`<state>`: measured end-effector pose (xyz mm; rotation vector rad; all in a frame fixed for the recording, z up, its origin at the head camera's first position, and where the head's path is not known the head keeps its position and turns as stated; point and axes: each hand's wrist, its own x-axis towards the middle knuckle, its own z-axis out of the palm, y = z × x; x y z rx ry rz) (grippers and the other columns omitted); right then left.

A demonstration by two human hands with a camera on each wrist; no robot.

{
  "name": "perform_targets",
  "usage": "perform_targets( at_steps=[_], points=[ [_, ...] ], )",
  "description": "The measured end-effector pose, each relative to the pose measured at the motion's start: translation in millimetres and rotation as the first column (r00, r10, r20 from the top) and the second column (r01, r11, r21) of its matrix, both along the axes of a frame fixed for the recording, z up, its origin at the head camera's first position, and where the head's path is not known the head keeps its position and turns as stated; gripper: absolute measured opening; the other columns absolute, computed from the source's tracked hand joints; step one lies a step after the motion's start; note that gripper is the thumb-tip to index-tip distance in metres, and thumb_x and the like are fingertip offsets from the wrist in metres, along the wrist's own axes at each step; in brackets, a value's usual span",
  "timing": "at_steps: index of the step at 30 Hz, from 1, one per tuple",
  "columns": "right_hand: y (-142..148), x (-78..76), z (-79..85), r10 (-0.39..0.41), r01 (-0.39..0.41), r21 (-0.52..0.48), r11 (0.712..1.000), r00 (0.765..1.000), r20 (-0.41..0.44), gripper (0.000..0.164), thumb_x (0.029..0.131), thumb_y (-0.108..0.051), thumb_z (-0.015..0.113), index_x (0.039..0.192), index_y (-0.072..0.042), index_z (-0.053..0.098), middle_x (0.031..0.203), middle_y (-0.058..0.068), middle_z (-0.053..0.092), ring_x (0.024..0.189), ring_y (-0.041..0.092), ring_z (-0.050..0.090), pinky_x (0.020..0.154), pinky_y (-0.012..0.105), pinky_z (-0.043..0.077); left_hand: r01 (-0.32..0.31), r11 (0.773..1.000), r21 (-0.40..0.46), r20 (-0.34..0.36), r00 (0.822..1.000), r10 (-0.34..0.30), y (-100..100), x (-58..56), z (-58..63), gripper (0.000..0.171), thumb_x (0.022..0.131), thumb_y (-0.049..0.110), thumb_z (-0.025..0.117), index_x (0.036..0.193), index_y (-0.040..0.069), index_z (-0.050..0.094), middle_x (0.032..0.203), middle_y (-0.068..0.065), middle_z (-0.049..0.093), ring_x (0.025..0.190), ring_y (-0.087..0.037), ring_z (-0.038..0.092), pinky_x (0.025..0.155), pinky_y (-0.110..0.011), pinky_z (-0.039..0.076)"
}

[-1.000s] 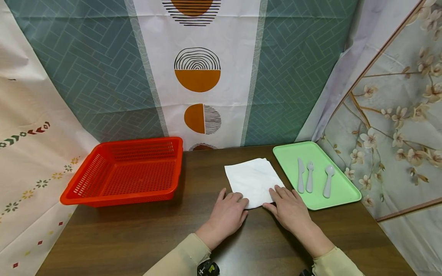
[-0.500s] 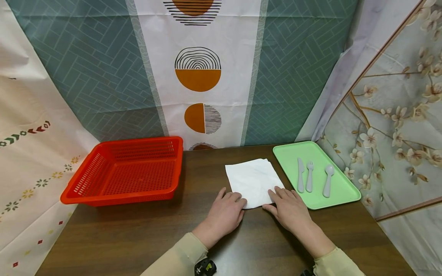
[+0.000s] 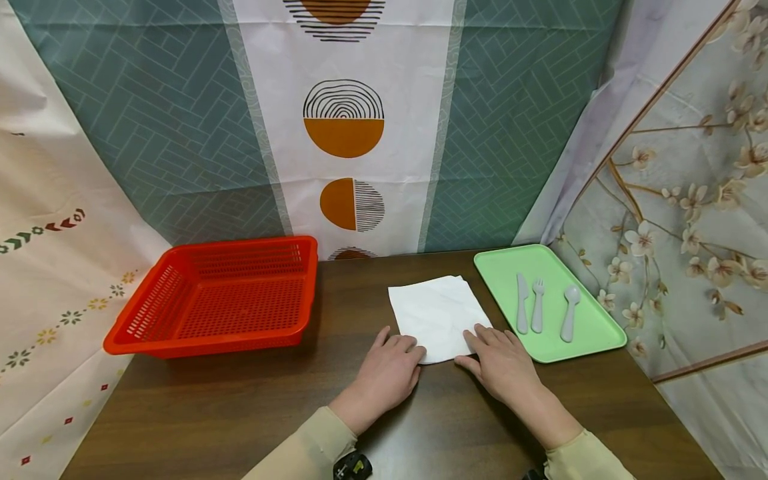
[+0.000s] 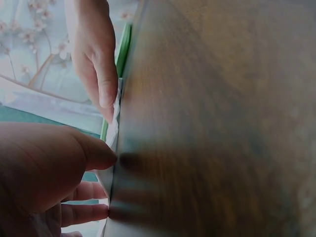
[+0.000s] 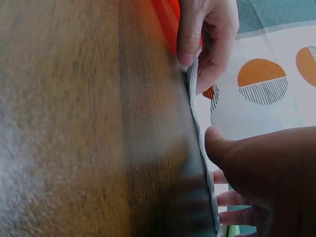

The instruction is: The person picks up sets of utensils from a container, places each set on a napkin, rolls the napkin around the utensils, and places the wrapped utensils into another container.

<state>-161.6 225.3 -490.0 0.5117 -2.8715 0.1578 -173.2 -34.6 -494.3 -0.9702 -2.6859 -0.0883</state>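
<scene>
A white folded napkin point(image 3: 441, 313) lies square and flat on the wooden table. My left hand point(image 3: 387, 373) rests at its near left corner, fingertips on the napkin's edge and the table. At the near right corner, my right hand point(image 3: 501, 363) lies with its fingers spread over the napkin and the thumb just off the near edge. Seen low in the right wrist view, the napkin's edge point(image 5: 197, 123) runs as a thin layered strip between both hands. Thumb and fingertips of the left hand point(image 4: 54, 168) touch down along that edge in the left wrist view.
A red perforated basket point(image 3: 240, 300) stands at the left of the table point(image 3: 252, 413). To the right, a light green tray point(image 3: 594, 337) carries a grey knife point(image 3: 522, 303), fork point(image 3: 538, 307) and spoon point(image 3: 570, 313). Patterned curtains point(image 3: 348, 137) hang behind and at both sides.
My left hand has slid slightly left and toward me along the napkin's corner. The right hand has barely shifted, and the napkin lies nearly as before.
</scene>
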Motion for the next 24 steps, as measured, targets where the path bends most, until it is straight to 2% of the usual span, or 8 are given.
perform_targets(
  at_steps=[15, 24],
  points=[
    [-2.6, -0.9, 0.0, 0.029, -0.029, 0.005, 1.000, 0.999, -0.019, 0.054, 0.102, -0.046, 0.078, 0.138, -0.005, 0.075, 0.142, 0.023, 0.069, 0.128, 0.044, 0.067, 0.110, 0.063, 0.049, 0.003, 1.000, 0.007, -0.016, 1.000, -0.003, -5.0, 2.9, -0.3, 0.019, 0.103, 0.028, 0.079, 0.120, 0.020, 0.078, 0.123, 0.000, 0.074, 0.119, -0.023, 0.071, 0.120, -0.057, 0.045],
    [-5.3, -0.4, 0.5, 0.042, -0.042, -0.007, 0.999, 0.999, -0.001, 0.055, 0.102, -0.046, 0.077, 0.139, -0.005, 0.075, 0.143, 0.024, 0.068, 0.130, 0.044, 0.066, 0.112, 0.063, 0.048, 0.017, 1.000, 0.024, -0.061, 0.998, -0.015, -9.9, 5.7, -3.7, 0.016, 0.100, 0.028, 0.082, 0.113, 0.021, 0.077, 0.116, 0.001, 0.073, 0.112, -0.024, 0.072, 0.118, -0.058, 0.047]
  ],
)
